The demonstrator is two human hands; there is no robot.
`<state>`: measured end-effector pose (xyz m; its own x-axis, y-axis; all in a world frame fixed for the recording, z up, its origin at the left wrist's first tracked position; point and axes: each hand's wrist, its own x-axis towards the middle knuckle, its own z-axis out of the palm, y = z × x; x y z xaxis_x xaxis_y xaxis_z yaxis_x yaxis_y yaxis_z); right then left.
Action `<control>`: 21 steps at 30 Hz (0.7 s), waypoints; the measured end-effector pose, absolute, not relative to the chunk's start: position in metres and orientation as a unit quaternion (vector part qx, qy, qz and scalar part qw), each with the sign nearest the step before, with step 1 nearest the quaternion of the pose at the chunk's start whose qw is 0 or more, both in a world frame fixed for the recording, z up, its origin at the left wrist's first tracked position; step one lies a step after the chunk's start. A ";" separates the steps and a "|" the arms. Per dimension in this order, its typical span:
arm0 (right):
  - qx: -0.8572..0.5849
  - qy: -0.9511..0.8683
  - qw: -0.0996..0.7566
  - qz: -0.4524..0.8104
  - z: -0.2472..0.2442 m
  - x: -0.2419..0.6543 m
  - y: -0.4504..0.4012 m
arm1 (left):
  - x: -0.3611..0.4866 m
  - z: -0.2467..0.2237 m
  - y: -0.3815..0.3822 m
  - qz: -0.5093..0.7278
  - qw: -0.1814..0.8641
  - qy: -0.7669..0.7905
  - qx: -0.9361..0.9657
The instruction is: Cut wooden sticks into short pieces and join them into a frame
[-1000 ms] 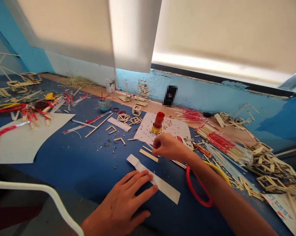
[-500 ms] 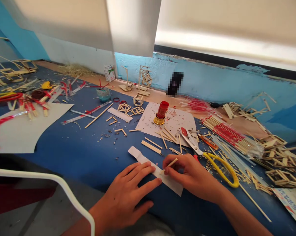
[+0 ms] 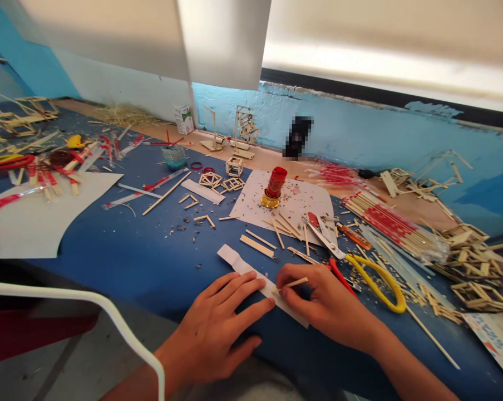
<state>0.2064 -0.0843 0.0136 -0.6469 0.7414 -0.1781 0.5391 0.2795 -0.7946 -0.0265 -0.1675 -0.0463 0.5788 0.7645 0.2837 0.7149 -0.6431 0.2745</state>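
Note:
My left hand point(image 3: 222, 323) lies flat with fingers spread, its fingertips pressing on a strip of white paper point(image 3: 231, 257) on the blue tabletop. Over the strip's right part, my right hand point(image 3: 318, 301) pinches a short wooden stick point(image 3: 297, 282), one end against the paper. Just beyond the strip lie several short sticks side by side point(image 3: 256, 246) and tweezers point(image 3: 304, 255). To the right of my right hand are scissors with yellow handles point(image 3: 376, 282) and a red-handled tool point(image 3: 343, 277) partly hidden behind the hand.
A red candle in a gold holder point(image 3: 273, 186) stands on a littered paper sheet point(image 3: 247, 197). Bagged sticks point(image 3: 395, 223) and stick frames point(image 3: 481, 301) crowd the right. A glue jar point(image 3: 174, 157) stands farther back. A white curved bar point(image 3: 105, 312) crosses the lower left.
The stick in my right hand has tipped lower, with its free end swung to the right. My left hand stays on the paper strip. The view has shifted slightly.

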 end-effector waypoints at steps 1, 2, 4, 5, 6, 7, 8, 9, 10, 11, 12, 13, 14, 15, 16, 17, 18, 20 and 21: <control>-0.403 -0.789 0.116 0.449 0.013 0.207 -0.084 | -0.027 -0.046 -0.167 0.190 0.065 0.418 0.886; -0.402 -0.786 0.117 0.455 0.013 0.208 -0.085 | -0.027 -0.045 -0.167 0.189 0.065 0.419 0.886; -0.401 -0.784 0.121 0.457 0.012 0.209 -0.085 | -0.026 -0.046 -0.167 0.190 0.064 0.419 0.885; -0.401 -0.786 0.122 0.454 0.012 0.209 -0.085 | -0.025 -0.046 -0.168 0.191 0.065 0.418 0.886; -0.401 -0.789 0.124 0.448 0.012 0.209 -0.086 | -0.025 -0.048 -0.168 0.191 0.066 0.418 0.886; -0.400 -0.793 0.124 0.442 0.012 0.209 -0.086 | -0.024 -0.049 -0.168 0.191 0.067 0.417 0.886; -0.398 -0.796 0.124 0.438 0.012 0.209 -0.087 | -0.025 -0.050 -0.167 0.193 0.070 0.414 0.887; -0.396 -0.799 0.122 0.436 0.012 0.209 -0.087 | -0.026 -0.050 -0.167 0.198 0.077 0.409 0.887; -0.393 -0.801 0.120 0.435 0.013 0.209 -0.088 | -0.028 -0.047 -0.166 0.213 0.088 0.406 0.885; -0.392 -0.802 0.117 0.436 0.013 0.209 -0.088 | -0.032 -0.043 -0.164 0.239 0.103 0.406 0.876; -0.392 -0.802 0.114 0.436 0.014 0.209 -0.089 | -0.036 -0.035 -0.162 0.276 0.122 0.411 0.860; -0.393 -0.802 0.111 0.437 0.014 0.209 -0.089 | -0.041 -0.025 -0.160 0.324 0.143 0.415 0.838; -0.395 -0.801 0.108 0.437 0.014 0.209 -0.089 | -0.047 -0.011 -0.158 0.372 0.162 0.421 0.811; -0.397 -0.800 0.105 0.438 0.014 0.209 -0.090 | -0.051 0.004 -0.156 0.418 0.179 0.412 0.790; -0.399 -0.799 0.103 0.438 0.013 0.208 -0.090 | -0.054 0.020 -0.154 0.457 0.192 0.377 0.783; -0.399 -0.799 0.101 0.438 0.013 0.208 -0.091 | -0.055 0.035 -0.153 0.468 0.212 0.334 0.791; -0.398 -0.801 0.099 0.436 0.013 0.208 -0.091 | -0.055 0.048 -0.153 0.470 0.243 0.287 0.799; -0.398 -0.805 0.100 0.429 0.013 0.207 -0.092 | -0.048 0.064 -0.154 0.413 0.327 0.217 0.822; -0.398 -0.807 0.100 0.424 0.013 0.207 -0.092 | -0.043 0.064 -0.155 0.411 0.324 0.224 0.822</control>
